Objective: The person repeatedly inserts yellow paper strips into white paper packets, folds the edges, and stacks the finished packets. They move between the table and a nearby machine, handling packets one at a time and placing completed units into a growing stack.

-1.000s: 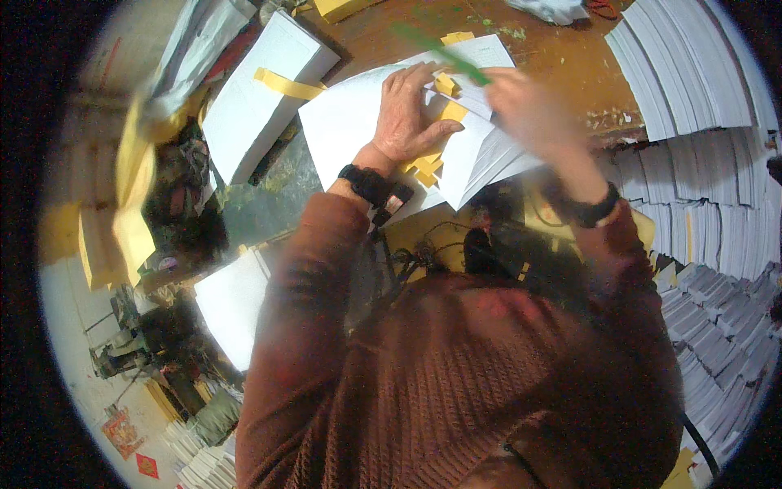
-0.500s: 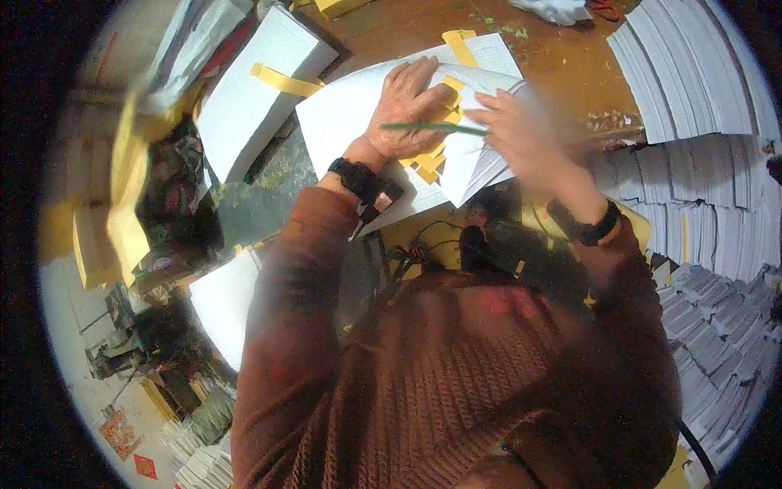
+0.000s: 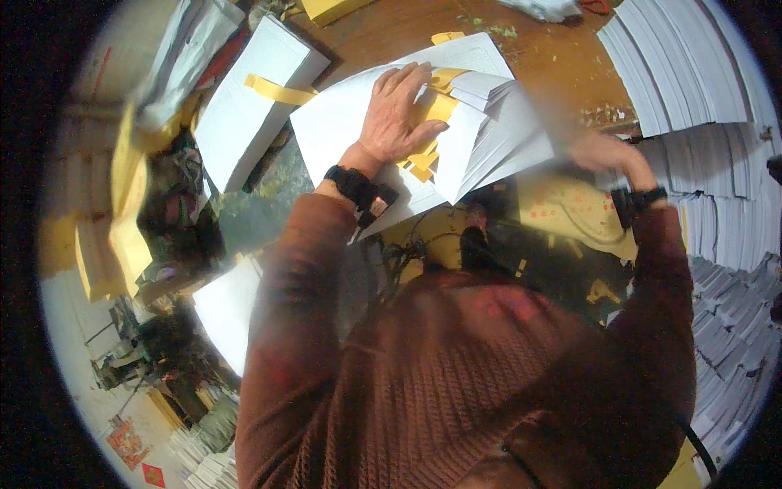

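My left hand (image 3: 395, 114) lies flat with stretched fingers on a stack of white paper sheets (image 3: 332, 122). Its thumb rests over a bunch of yellow paper strips (image 3: 437, 114), which lie on the sheets. To the right of the strips, the white sheets (image 3: 509, 134) are folded over and fanned out in loose layers. Off the right edge of these sheets is my right hand (image 3: 609, 155), apart from the paper. Its fingers are smeared by motion, and whether they hold anything cannot be made out.
A thick white paper block (image 3: 257, 98) with a yellow band (image 3: 277, 90) stands at the left. Tall stacks of folded white paper (image 3: 680, 73) line the right side. Yellow paper (image 3: 570, 212) hangs below the wooden table's (image 3: 562, 61) edge. Plastic wrapping (image 3: 546, 8) lies at the back.
My right hand has swung right, away from the paper and strips. The sheets at the right now lie folded and fanned. The green stick seen between my hands no longer shows. My left hand stays in place.
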`<state>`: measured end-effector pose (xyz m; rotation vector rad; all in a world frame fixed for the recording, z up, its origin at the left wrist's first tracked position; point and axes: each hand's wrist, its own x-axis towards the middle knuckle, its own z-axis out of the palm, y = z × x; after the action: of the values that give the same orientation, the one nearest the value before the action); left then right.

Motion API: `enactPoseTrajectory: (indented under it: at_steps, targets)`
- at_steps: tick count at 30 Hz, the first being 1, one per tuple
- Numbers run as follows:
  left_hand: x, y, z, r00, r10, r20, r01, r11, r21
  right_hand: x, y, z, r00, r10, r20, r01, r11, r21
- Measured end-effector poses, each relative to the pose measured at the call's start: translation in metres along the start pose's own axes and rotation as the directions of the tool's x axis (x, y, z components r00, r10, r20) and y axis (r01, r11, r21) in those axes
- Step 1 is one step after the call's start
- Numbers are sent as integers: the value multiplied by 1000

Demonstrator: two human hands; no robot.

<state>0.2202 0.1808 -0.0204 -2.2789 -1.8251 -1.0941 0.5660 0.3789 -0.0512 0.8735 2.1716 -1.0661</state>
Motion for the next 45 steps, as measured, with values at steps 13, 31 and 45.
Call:
enactPoseTrajectory:
  at_steps: [13, 31, 45]
  targets:
    - [-4, -3, 4, 991, 129, 24, -131, 980, 148, 81, -222, 240, 531, -847, -26, 845, 532, -55]
    - [-4, 5, -1, 999, 32, -11, -32, 999, -6, -26, -1, 70, 971, -233, -57, 240, 934, 264]
    - [-7, 6, -2, 991, 123, 46, -128, 984, 122, -7, -114, 48, 649, -726, -230, 760, 598, 256]
